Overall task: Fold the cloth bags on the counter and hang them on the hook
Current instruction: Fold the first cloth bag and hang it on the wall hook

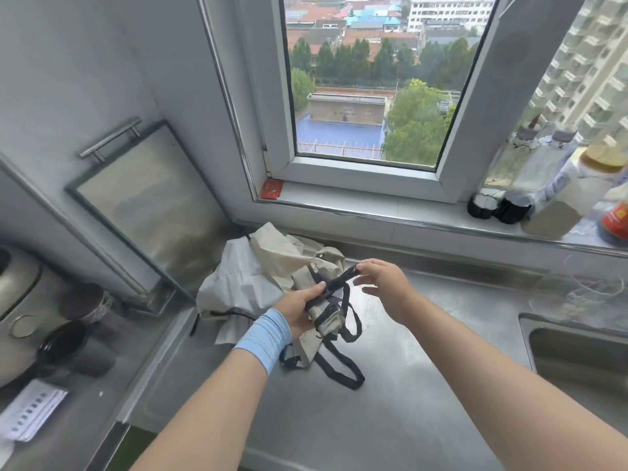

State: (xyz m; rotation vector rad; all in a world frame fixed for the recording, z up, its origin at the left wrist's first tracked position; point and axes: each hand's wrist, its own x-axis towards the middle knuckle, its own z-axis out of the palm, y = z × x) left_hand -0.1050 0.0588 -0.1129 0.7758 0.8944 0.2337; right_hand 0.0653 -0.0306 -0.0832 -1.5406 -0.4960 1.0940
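the left hand (pixel 299 309), with a pale blue band (pixel 265 336) around its wrist, has its fingers curled round a bunched bag (pixel 326 316) of beige cloth, and the thumb lies across the top of the bundle. the right hand (pixel 384 283) pinches the far end of a dark strap (pixel 339 282) between thumb and forefinger, and its other fingers hang loose beneath. the strap runs taut from one hand to the other, just above the bundle. more dark handle loops (pixel 343 368) trail from the lower end of the bag down onto the steel surface (pixel 390 419).

just behind the left hand a loose pile of bags (pixel 251 273), white and beige, lies crumpled on the surface against the back corner. a glass panel (pixel 146 205) with a metal handle leans on the wall to the left of the pile. further left stand a rounded metal appliance (pixel 17 300) and dark jars (pixel 68 345).

to the right a sink (pixel 577 355) is set into the surface, with a clear glass bowl (pixel 584 287) behind it. on the window sill (pixel 339 202) a small red packet (pixel 271 190) sits at the left end and a cluster of bottles (pixel 530 185) at the right.
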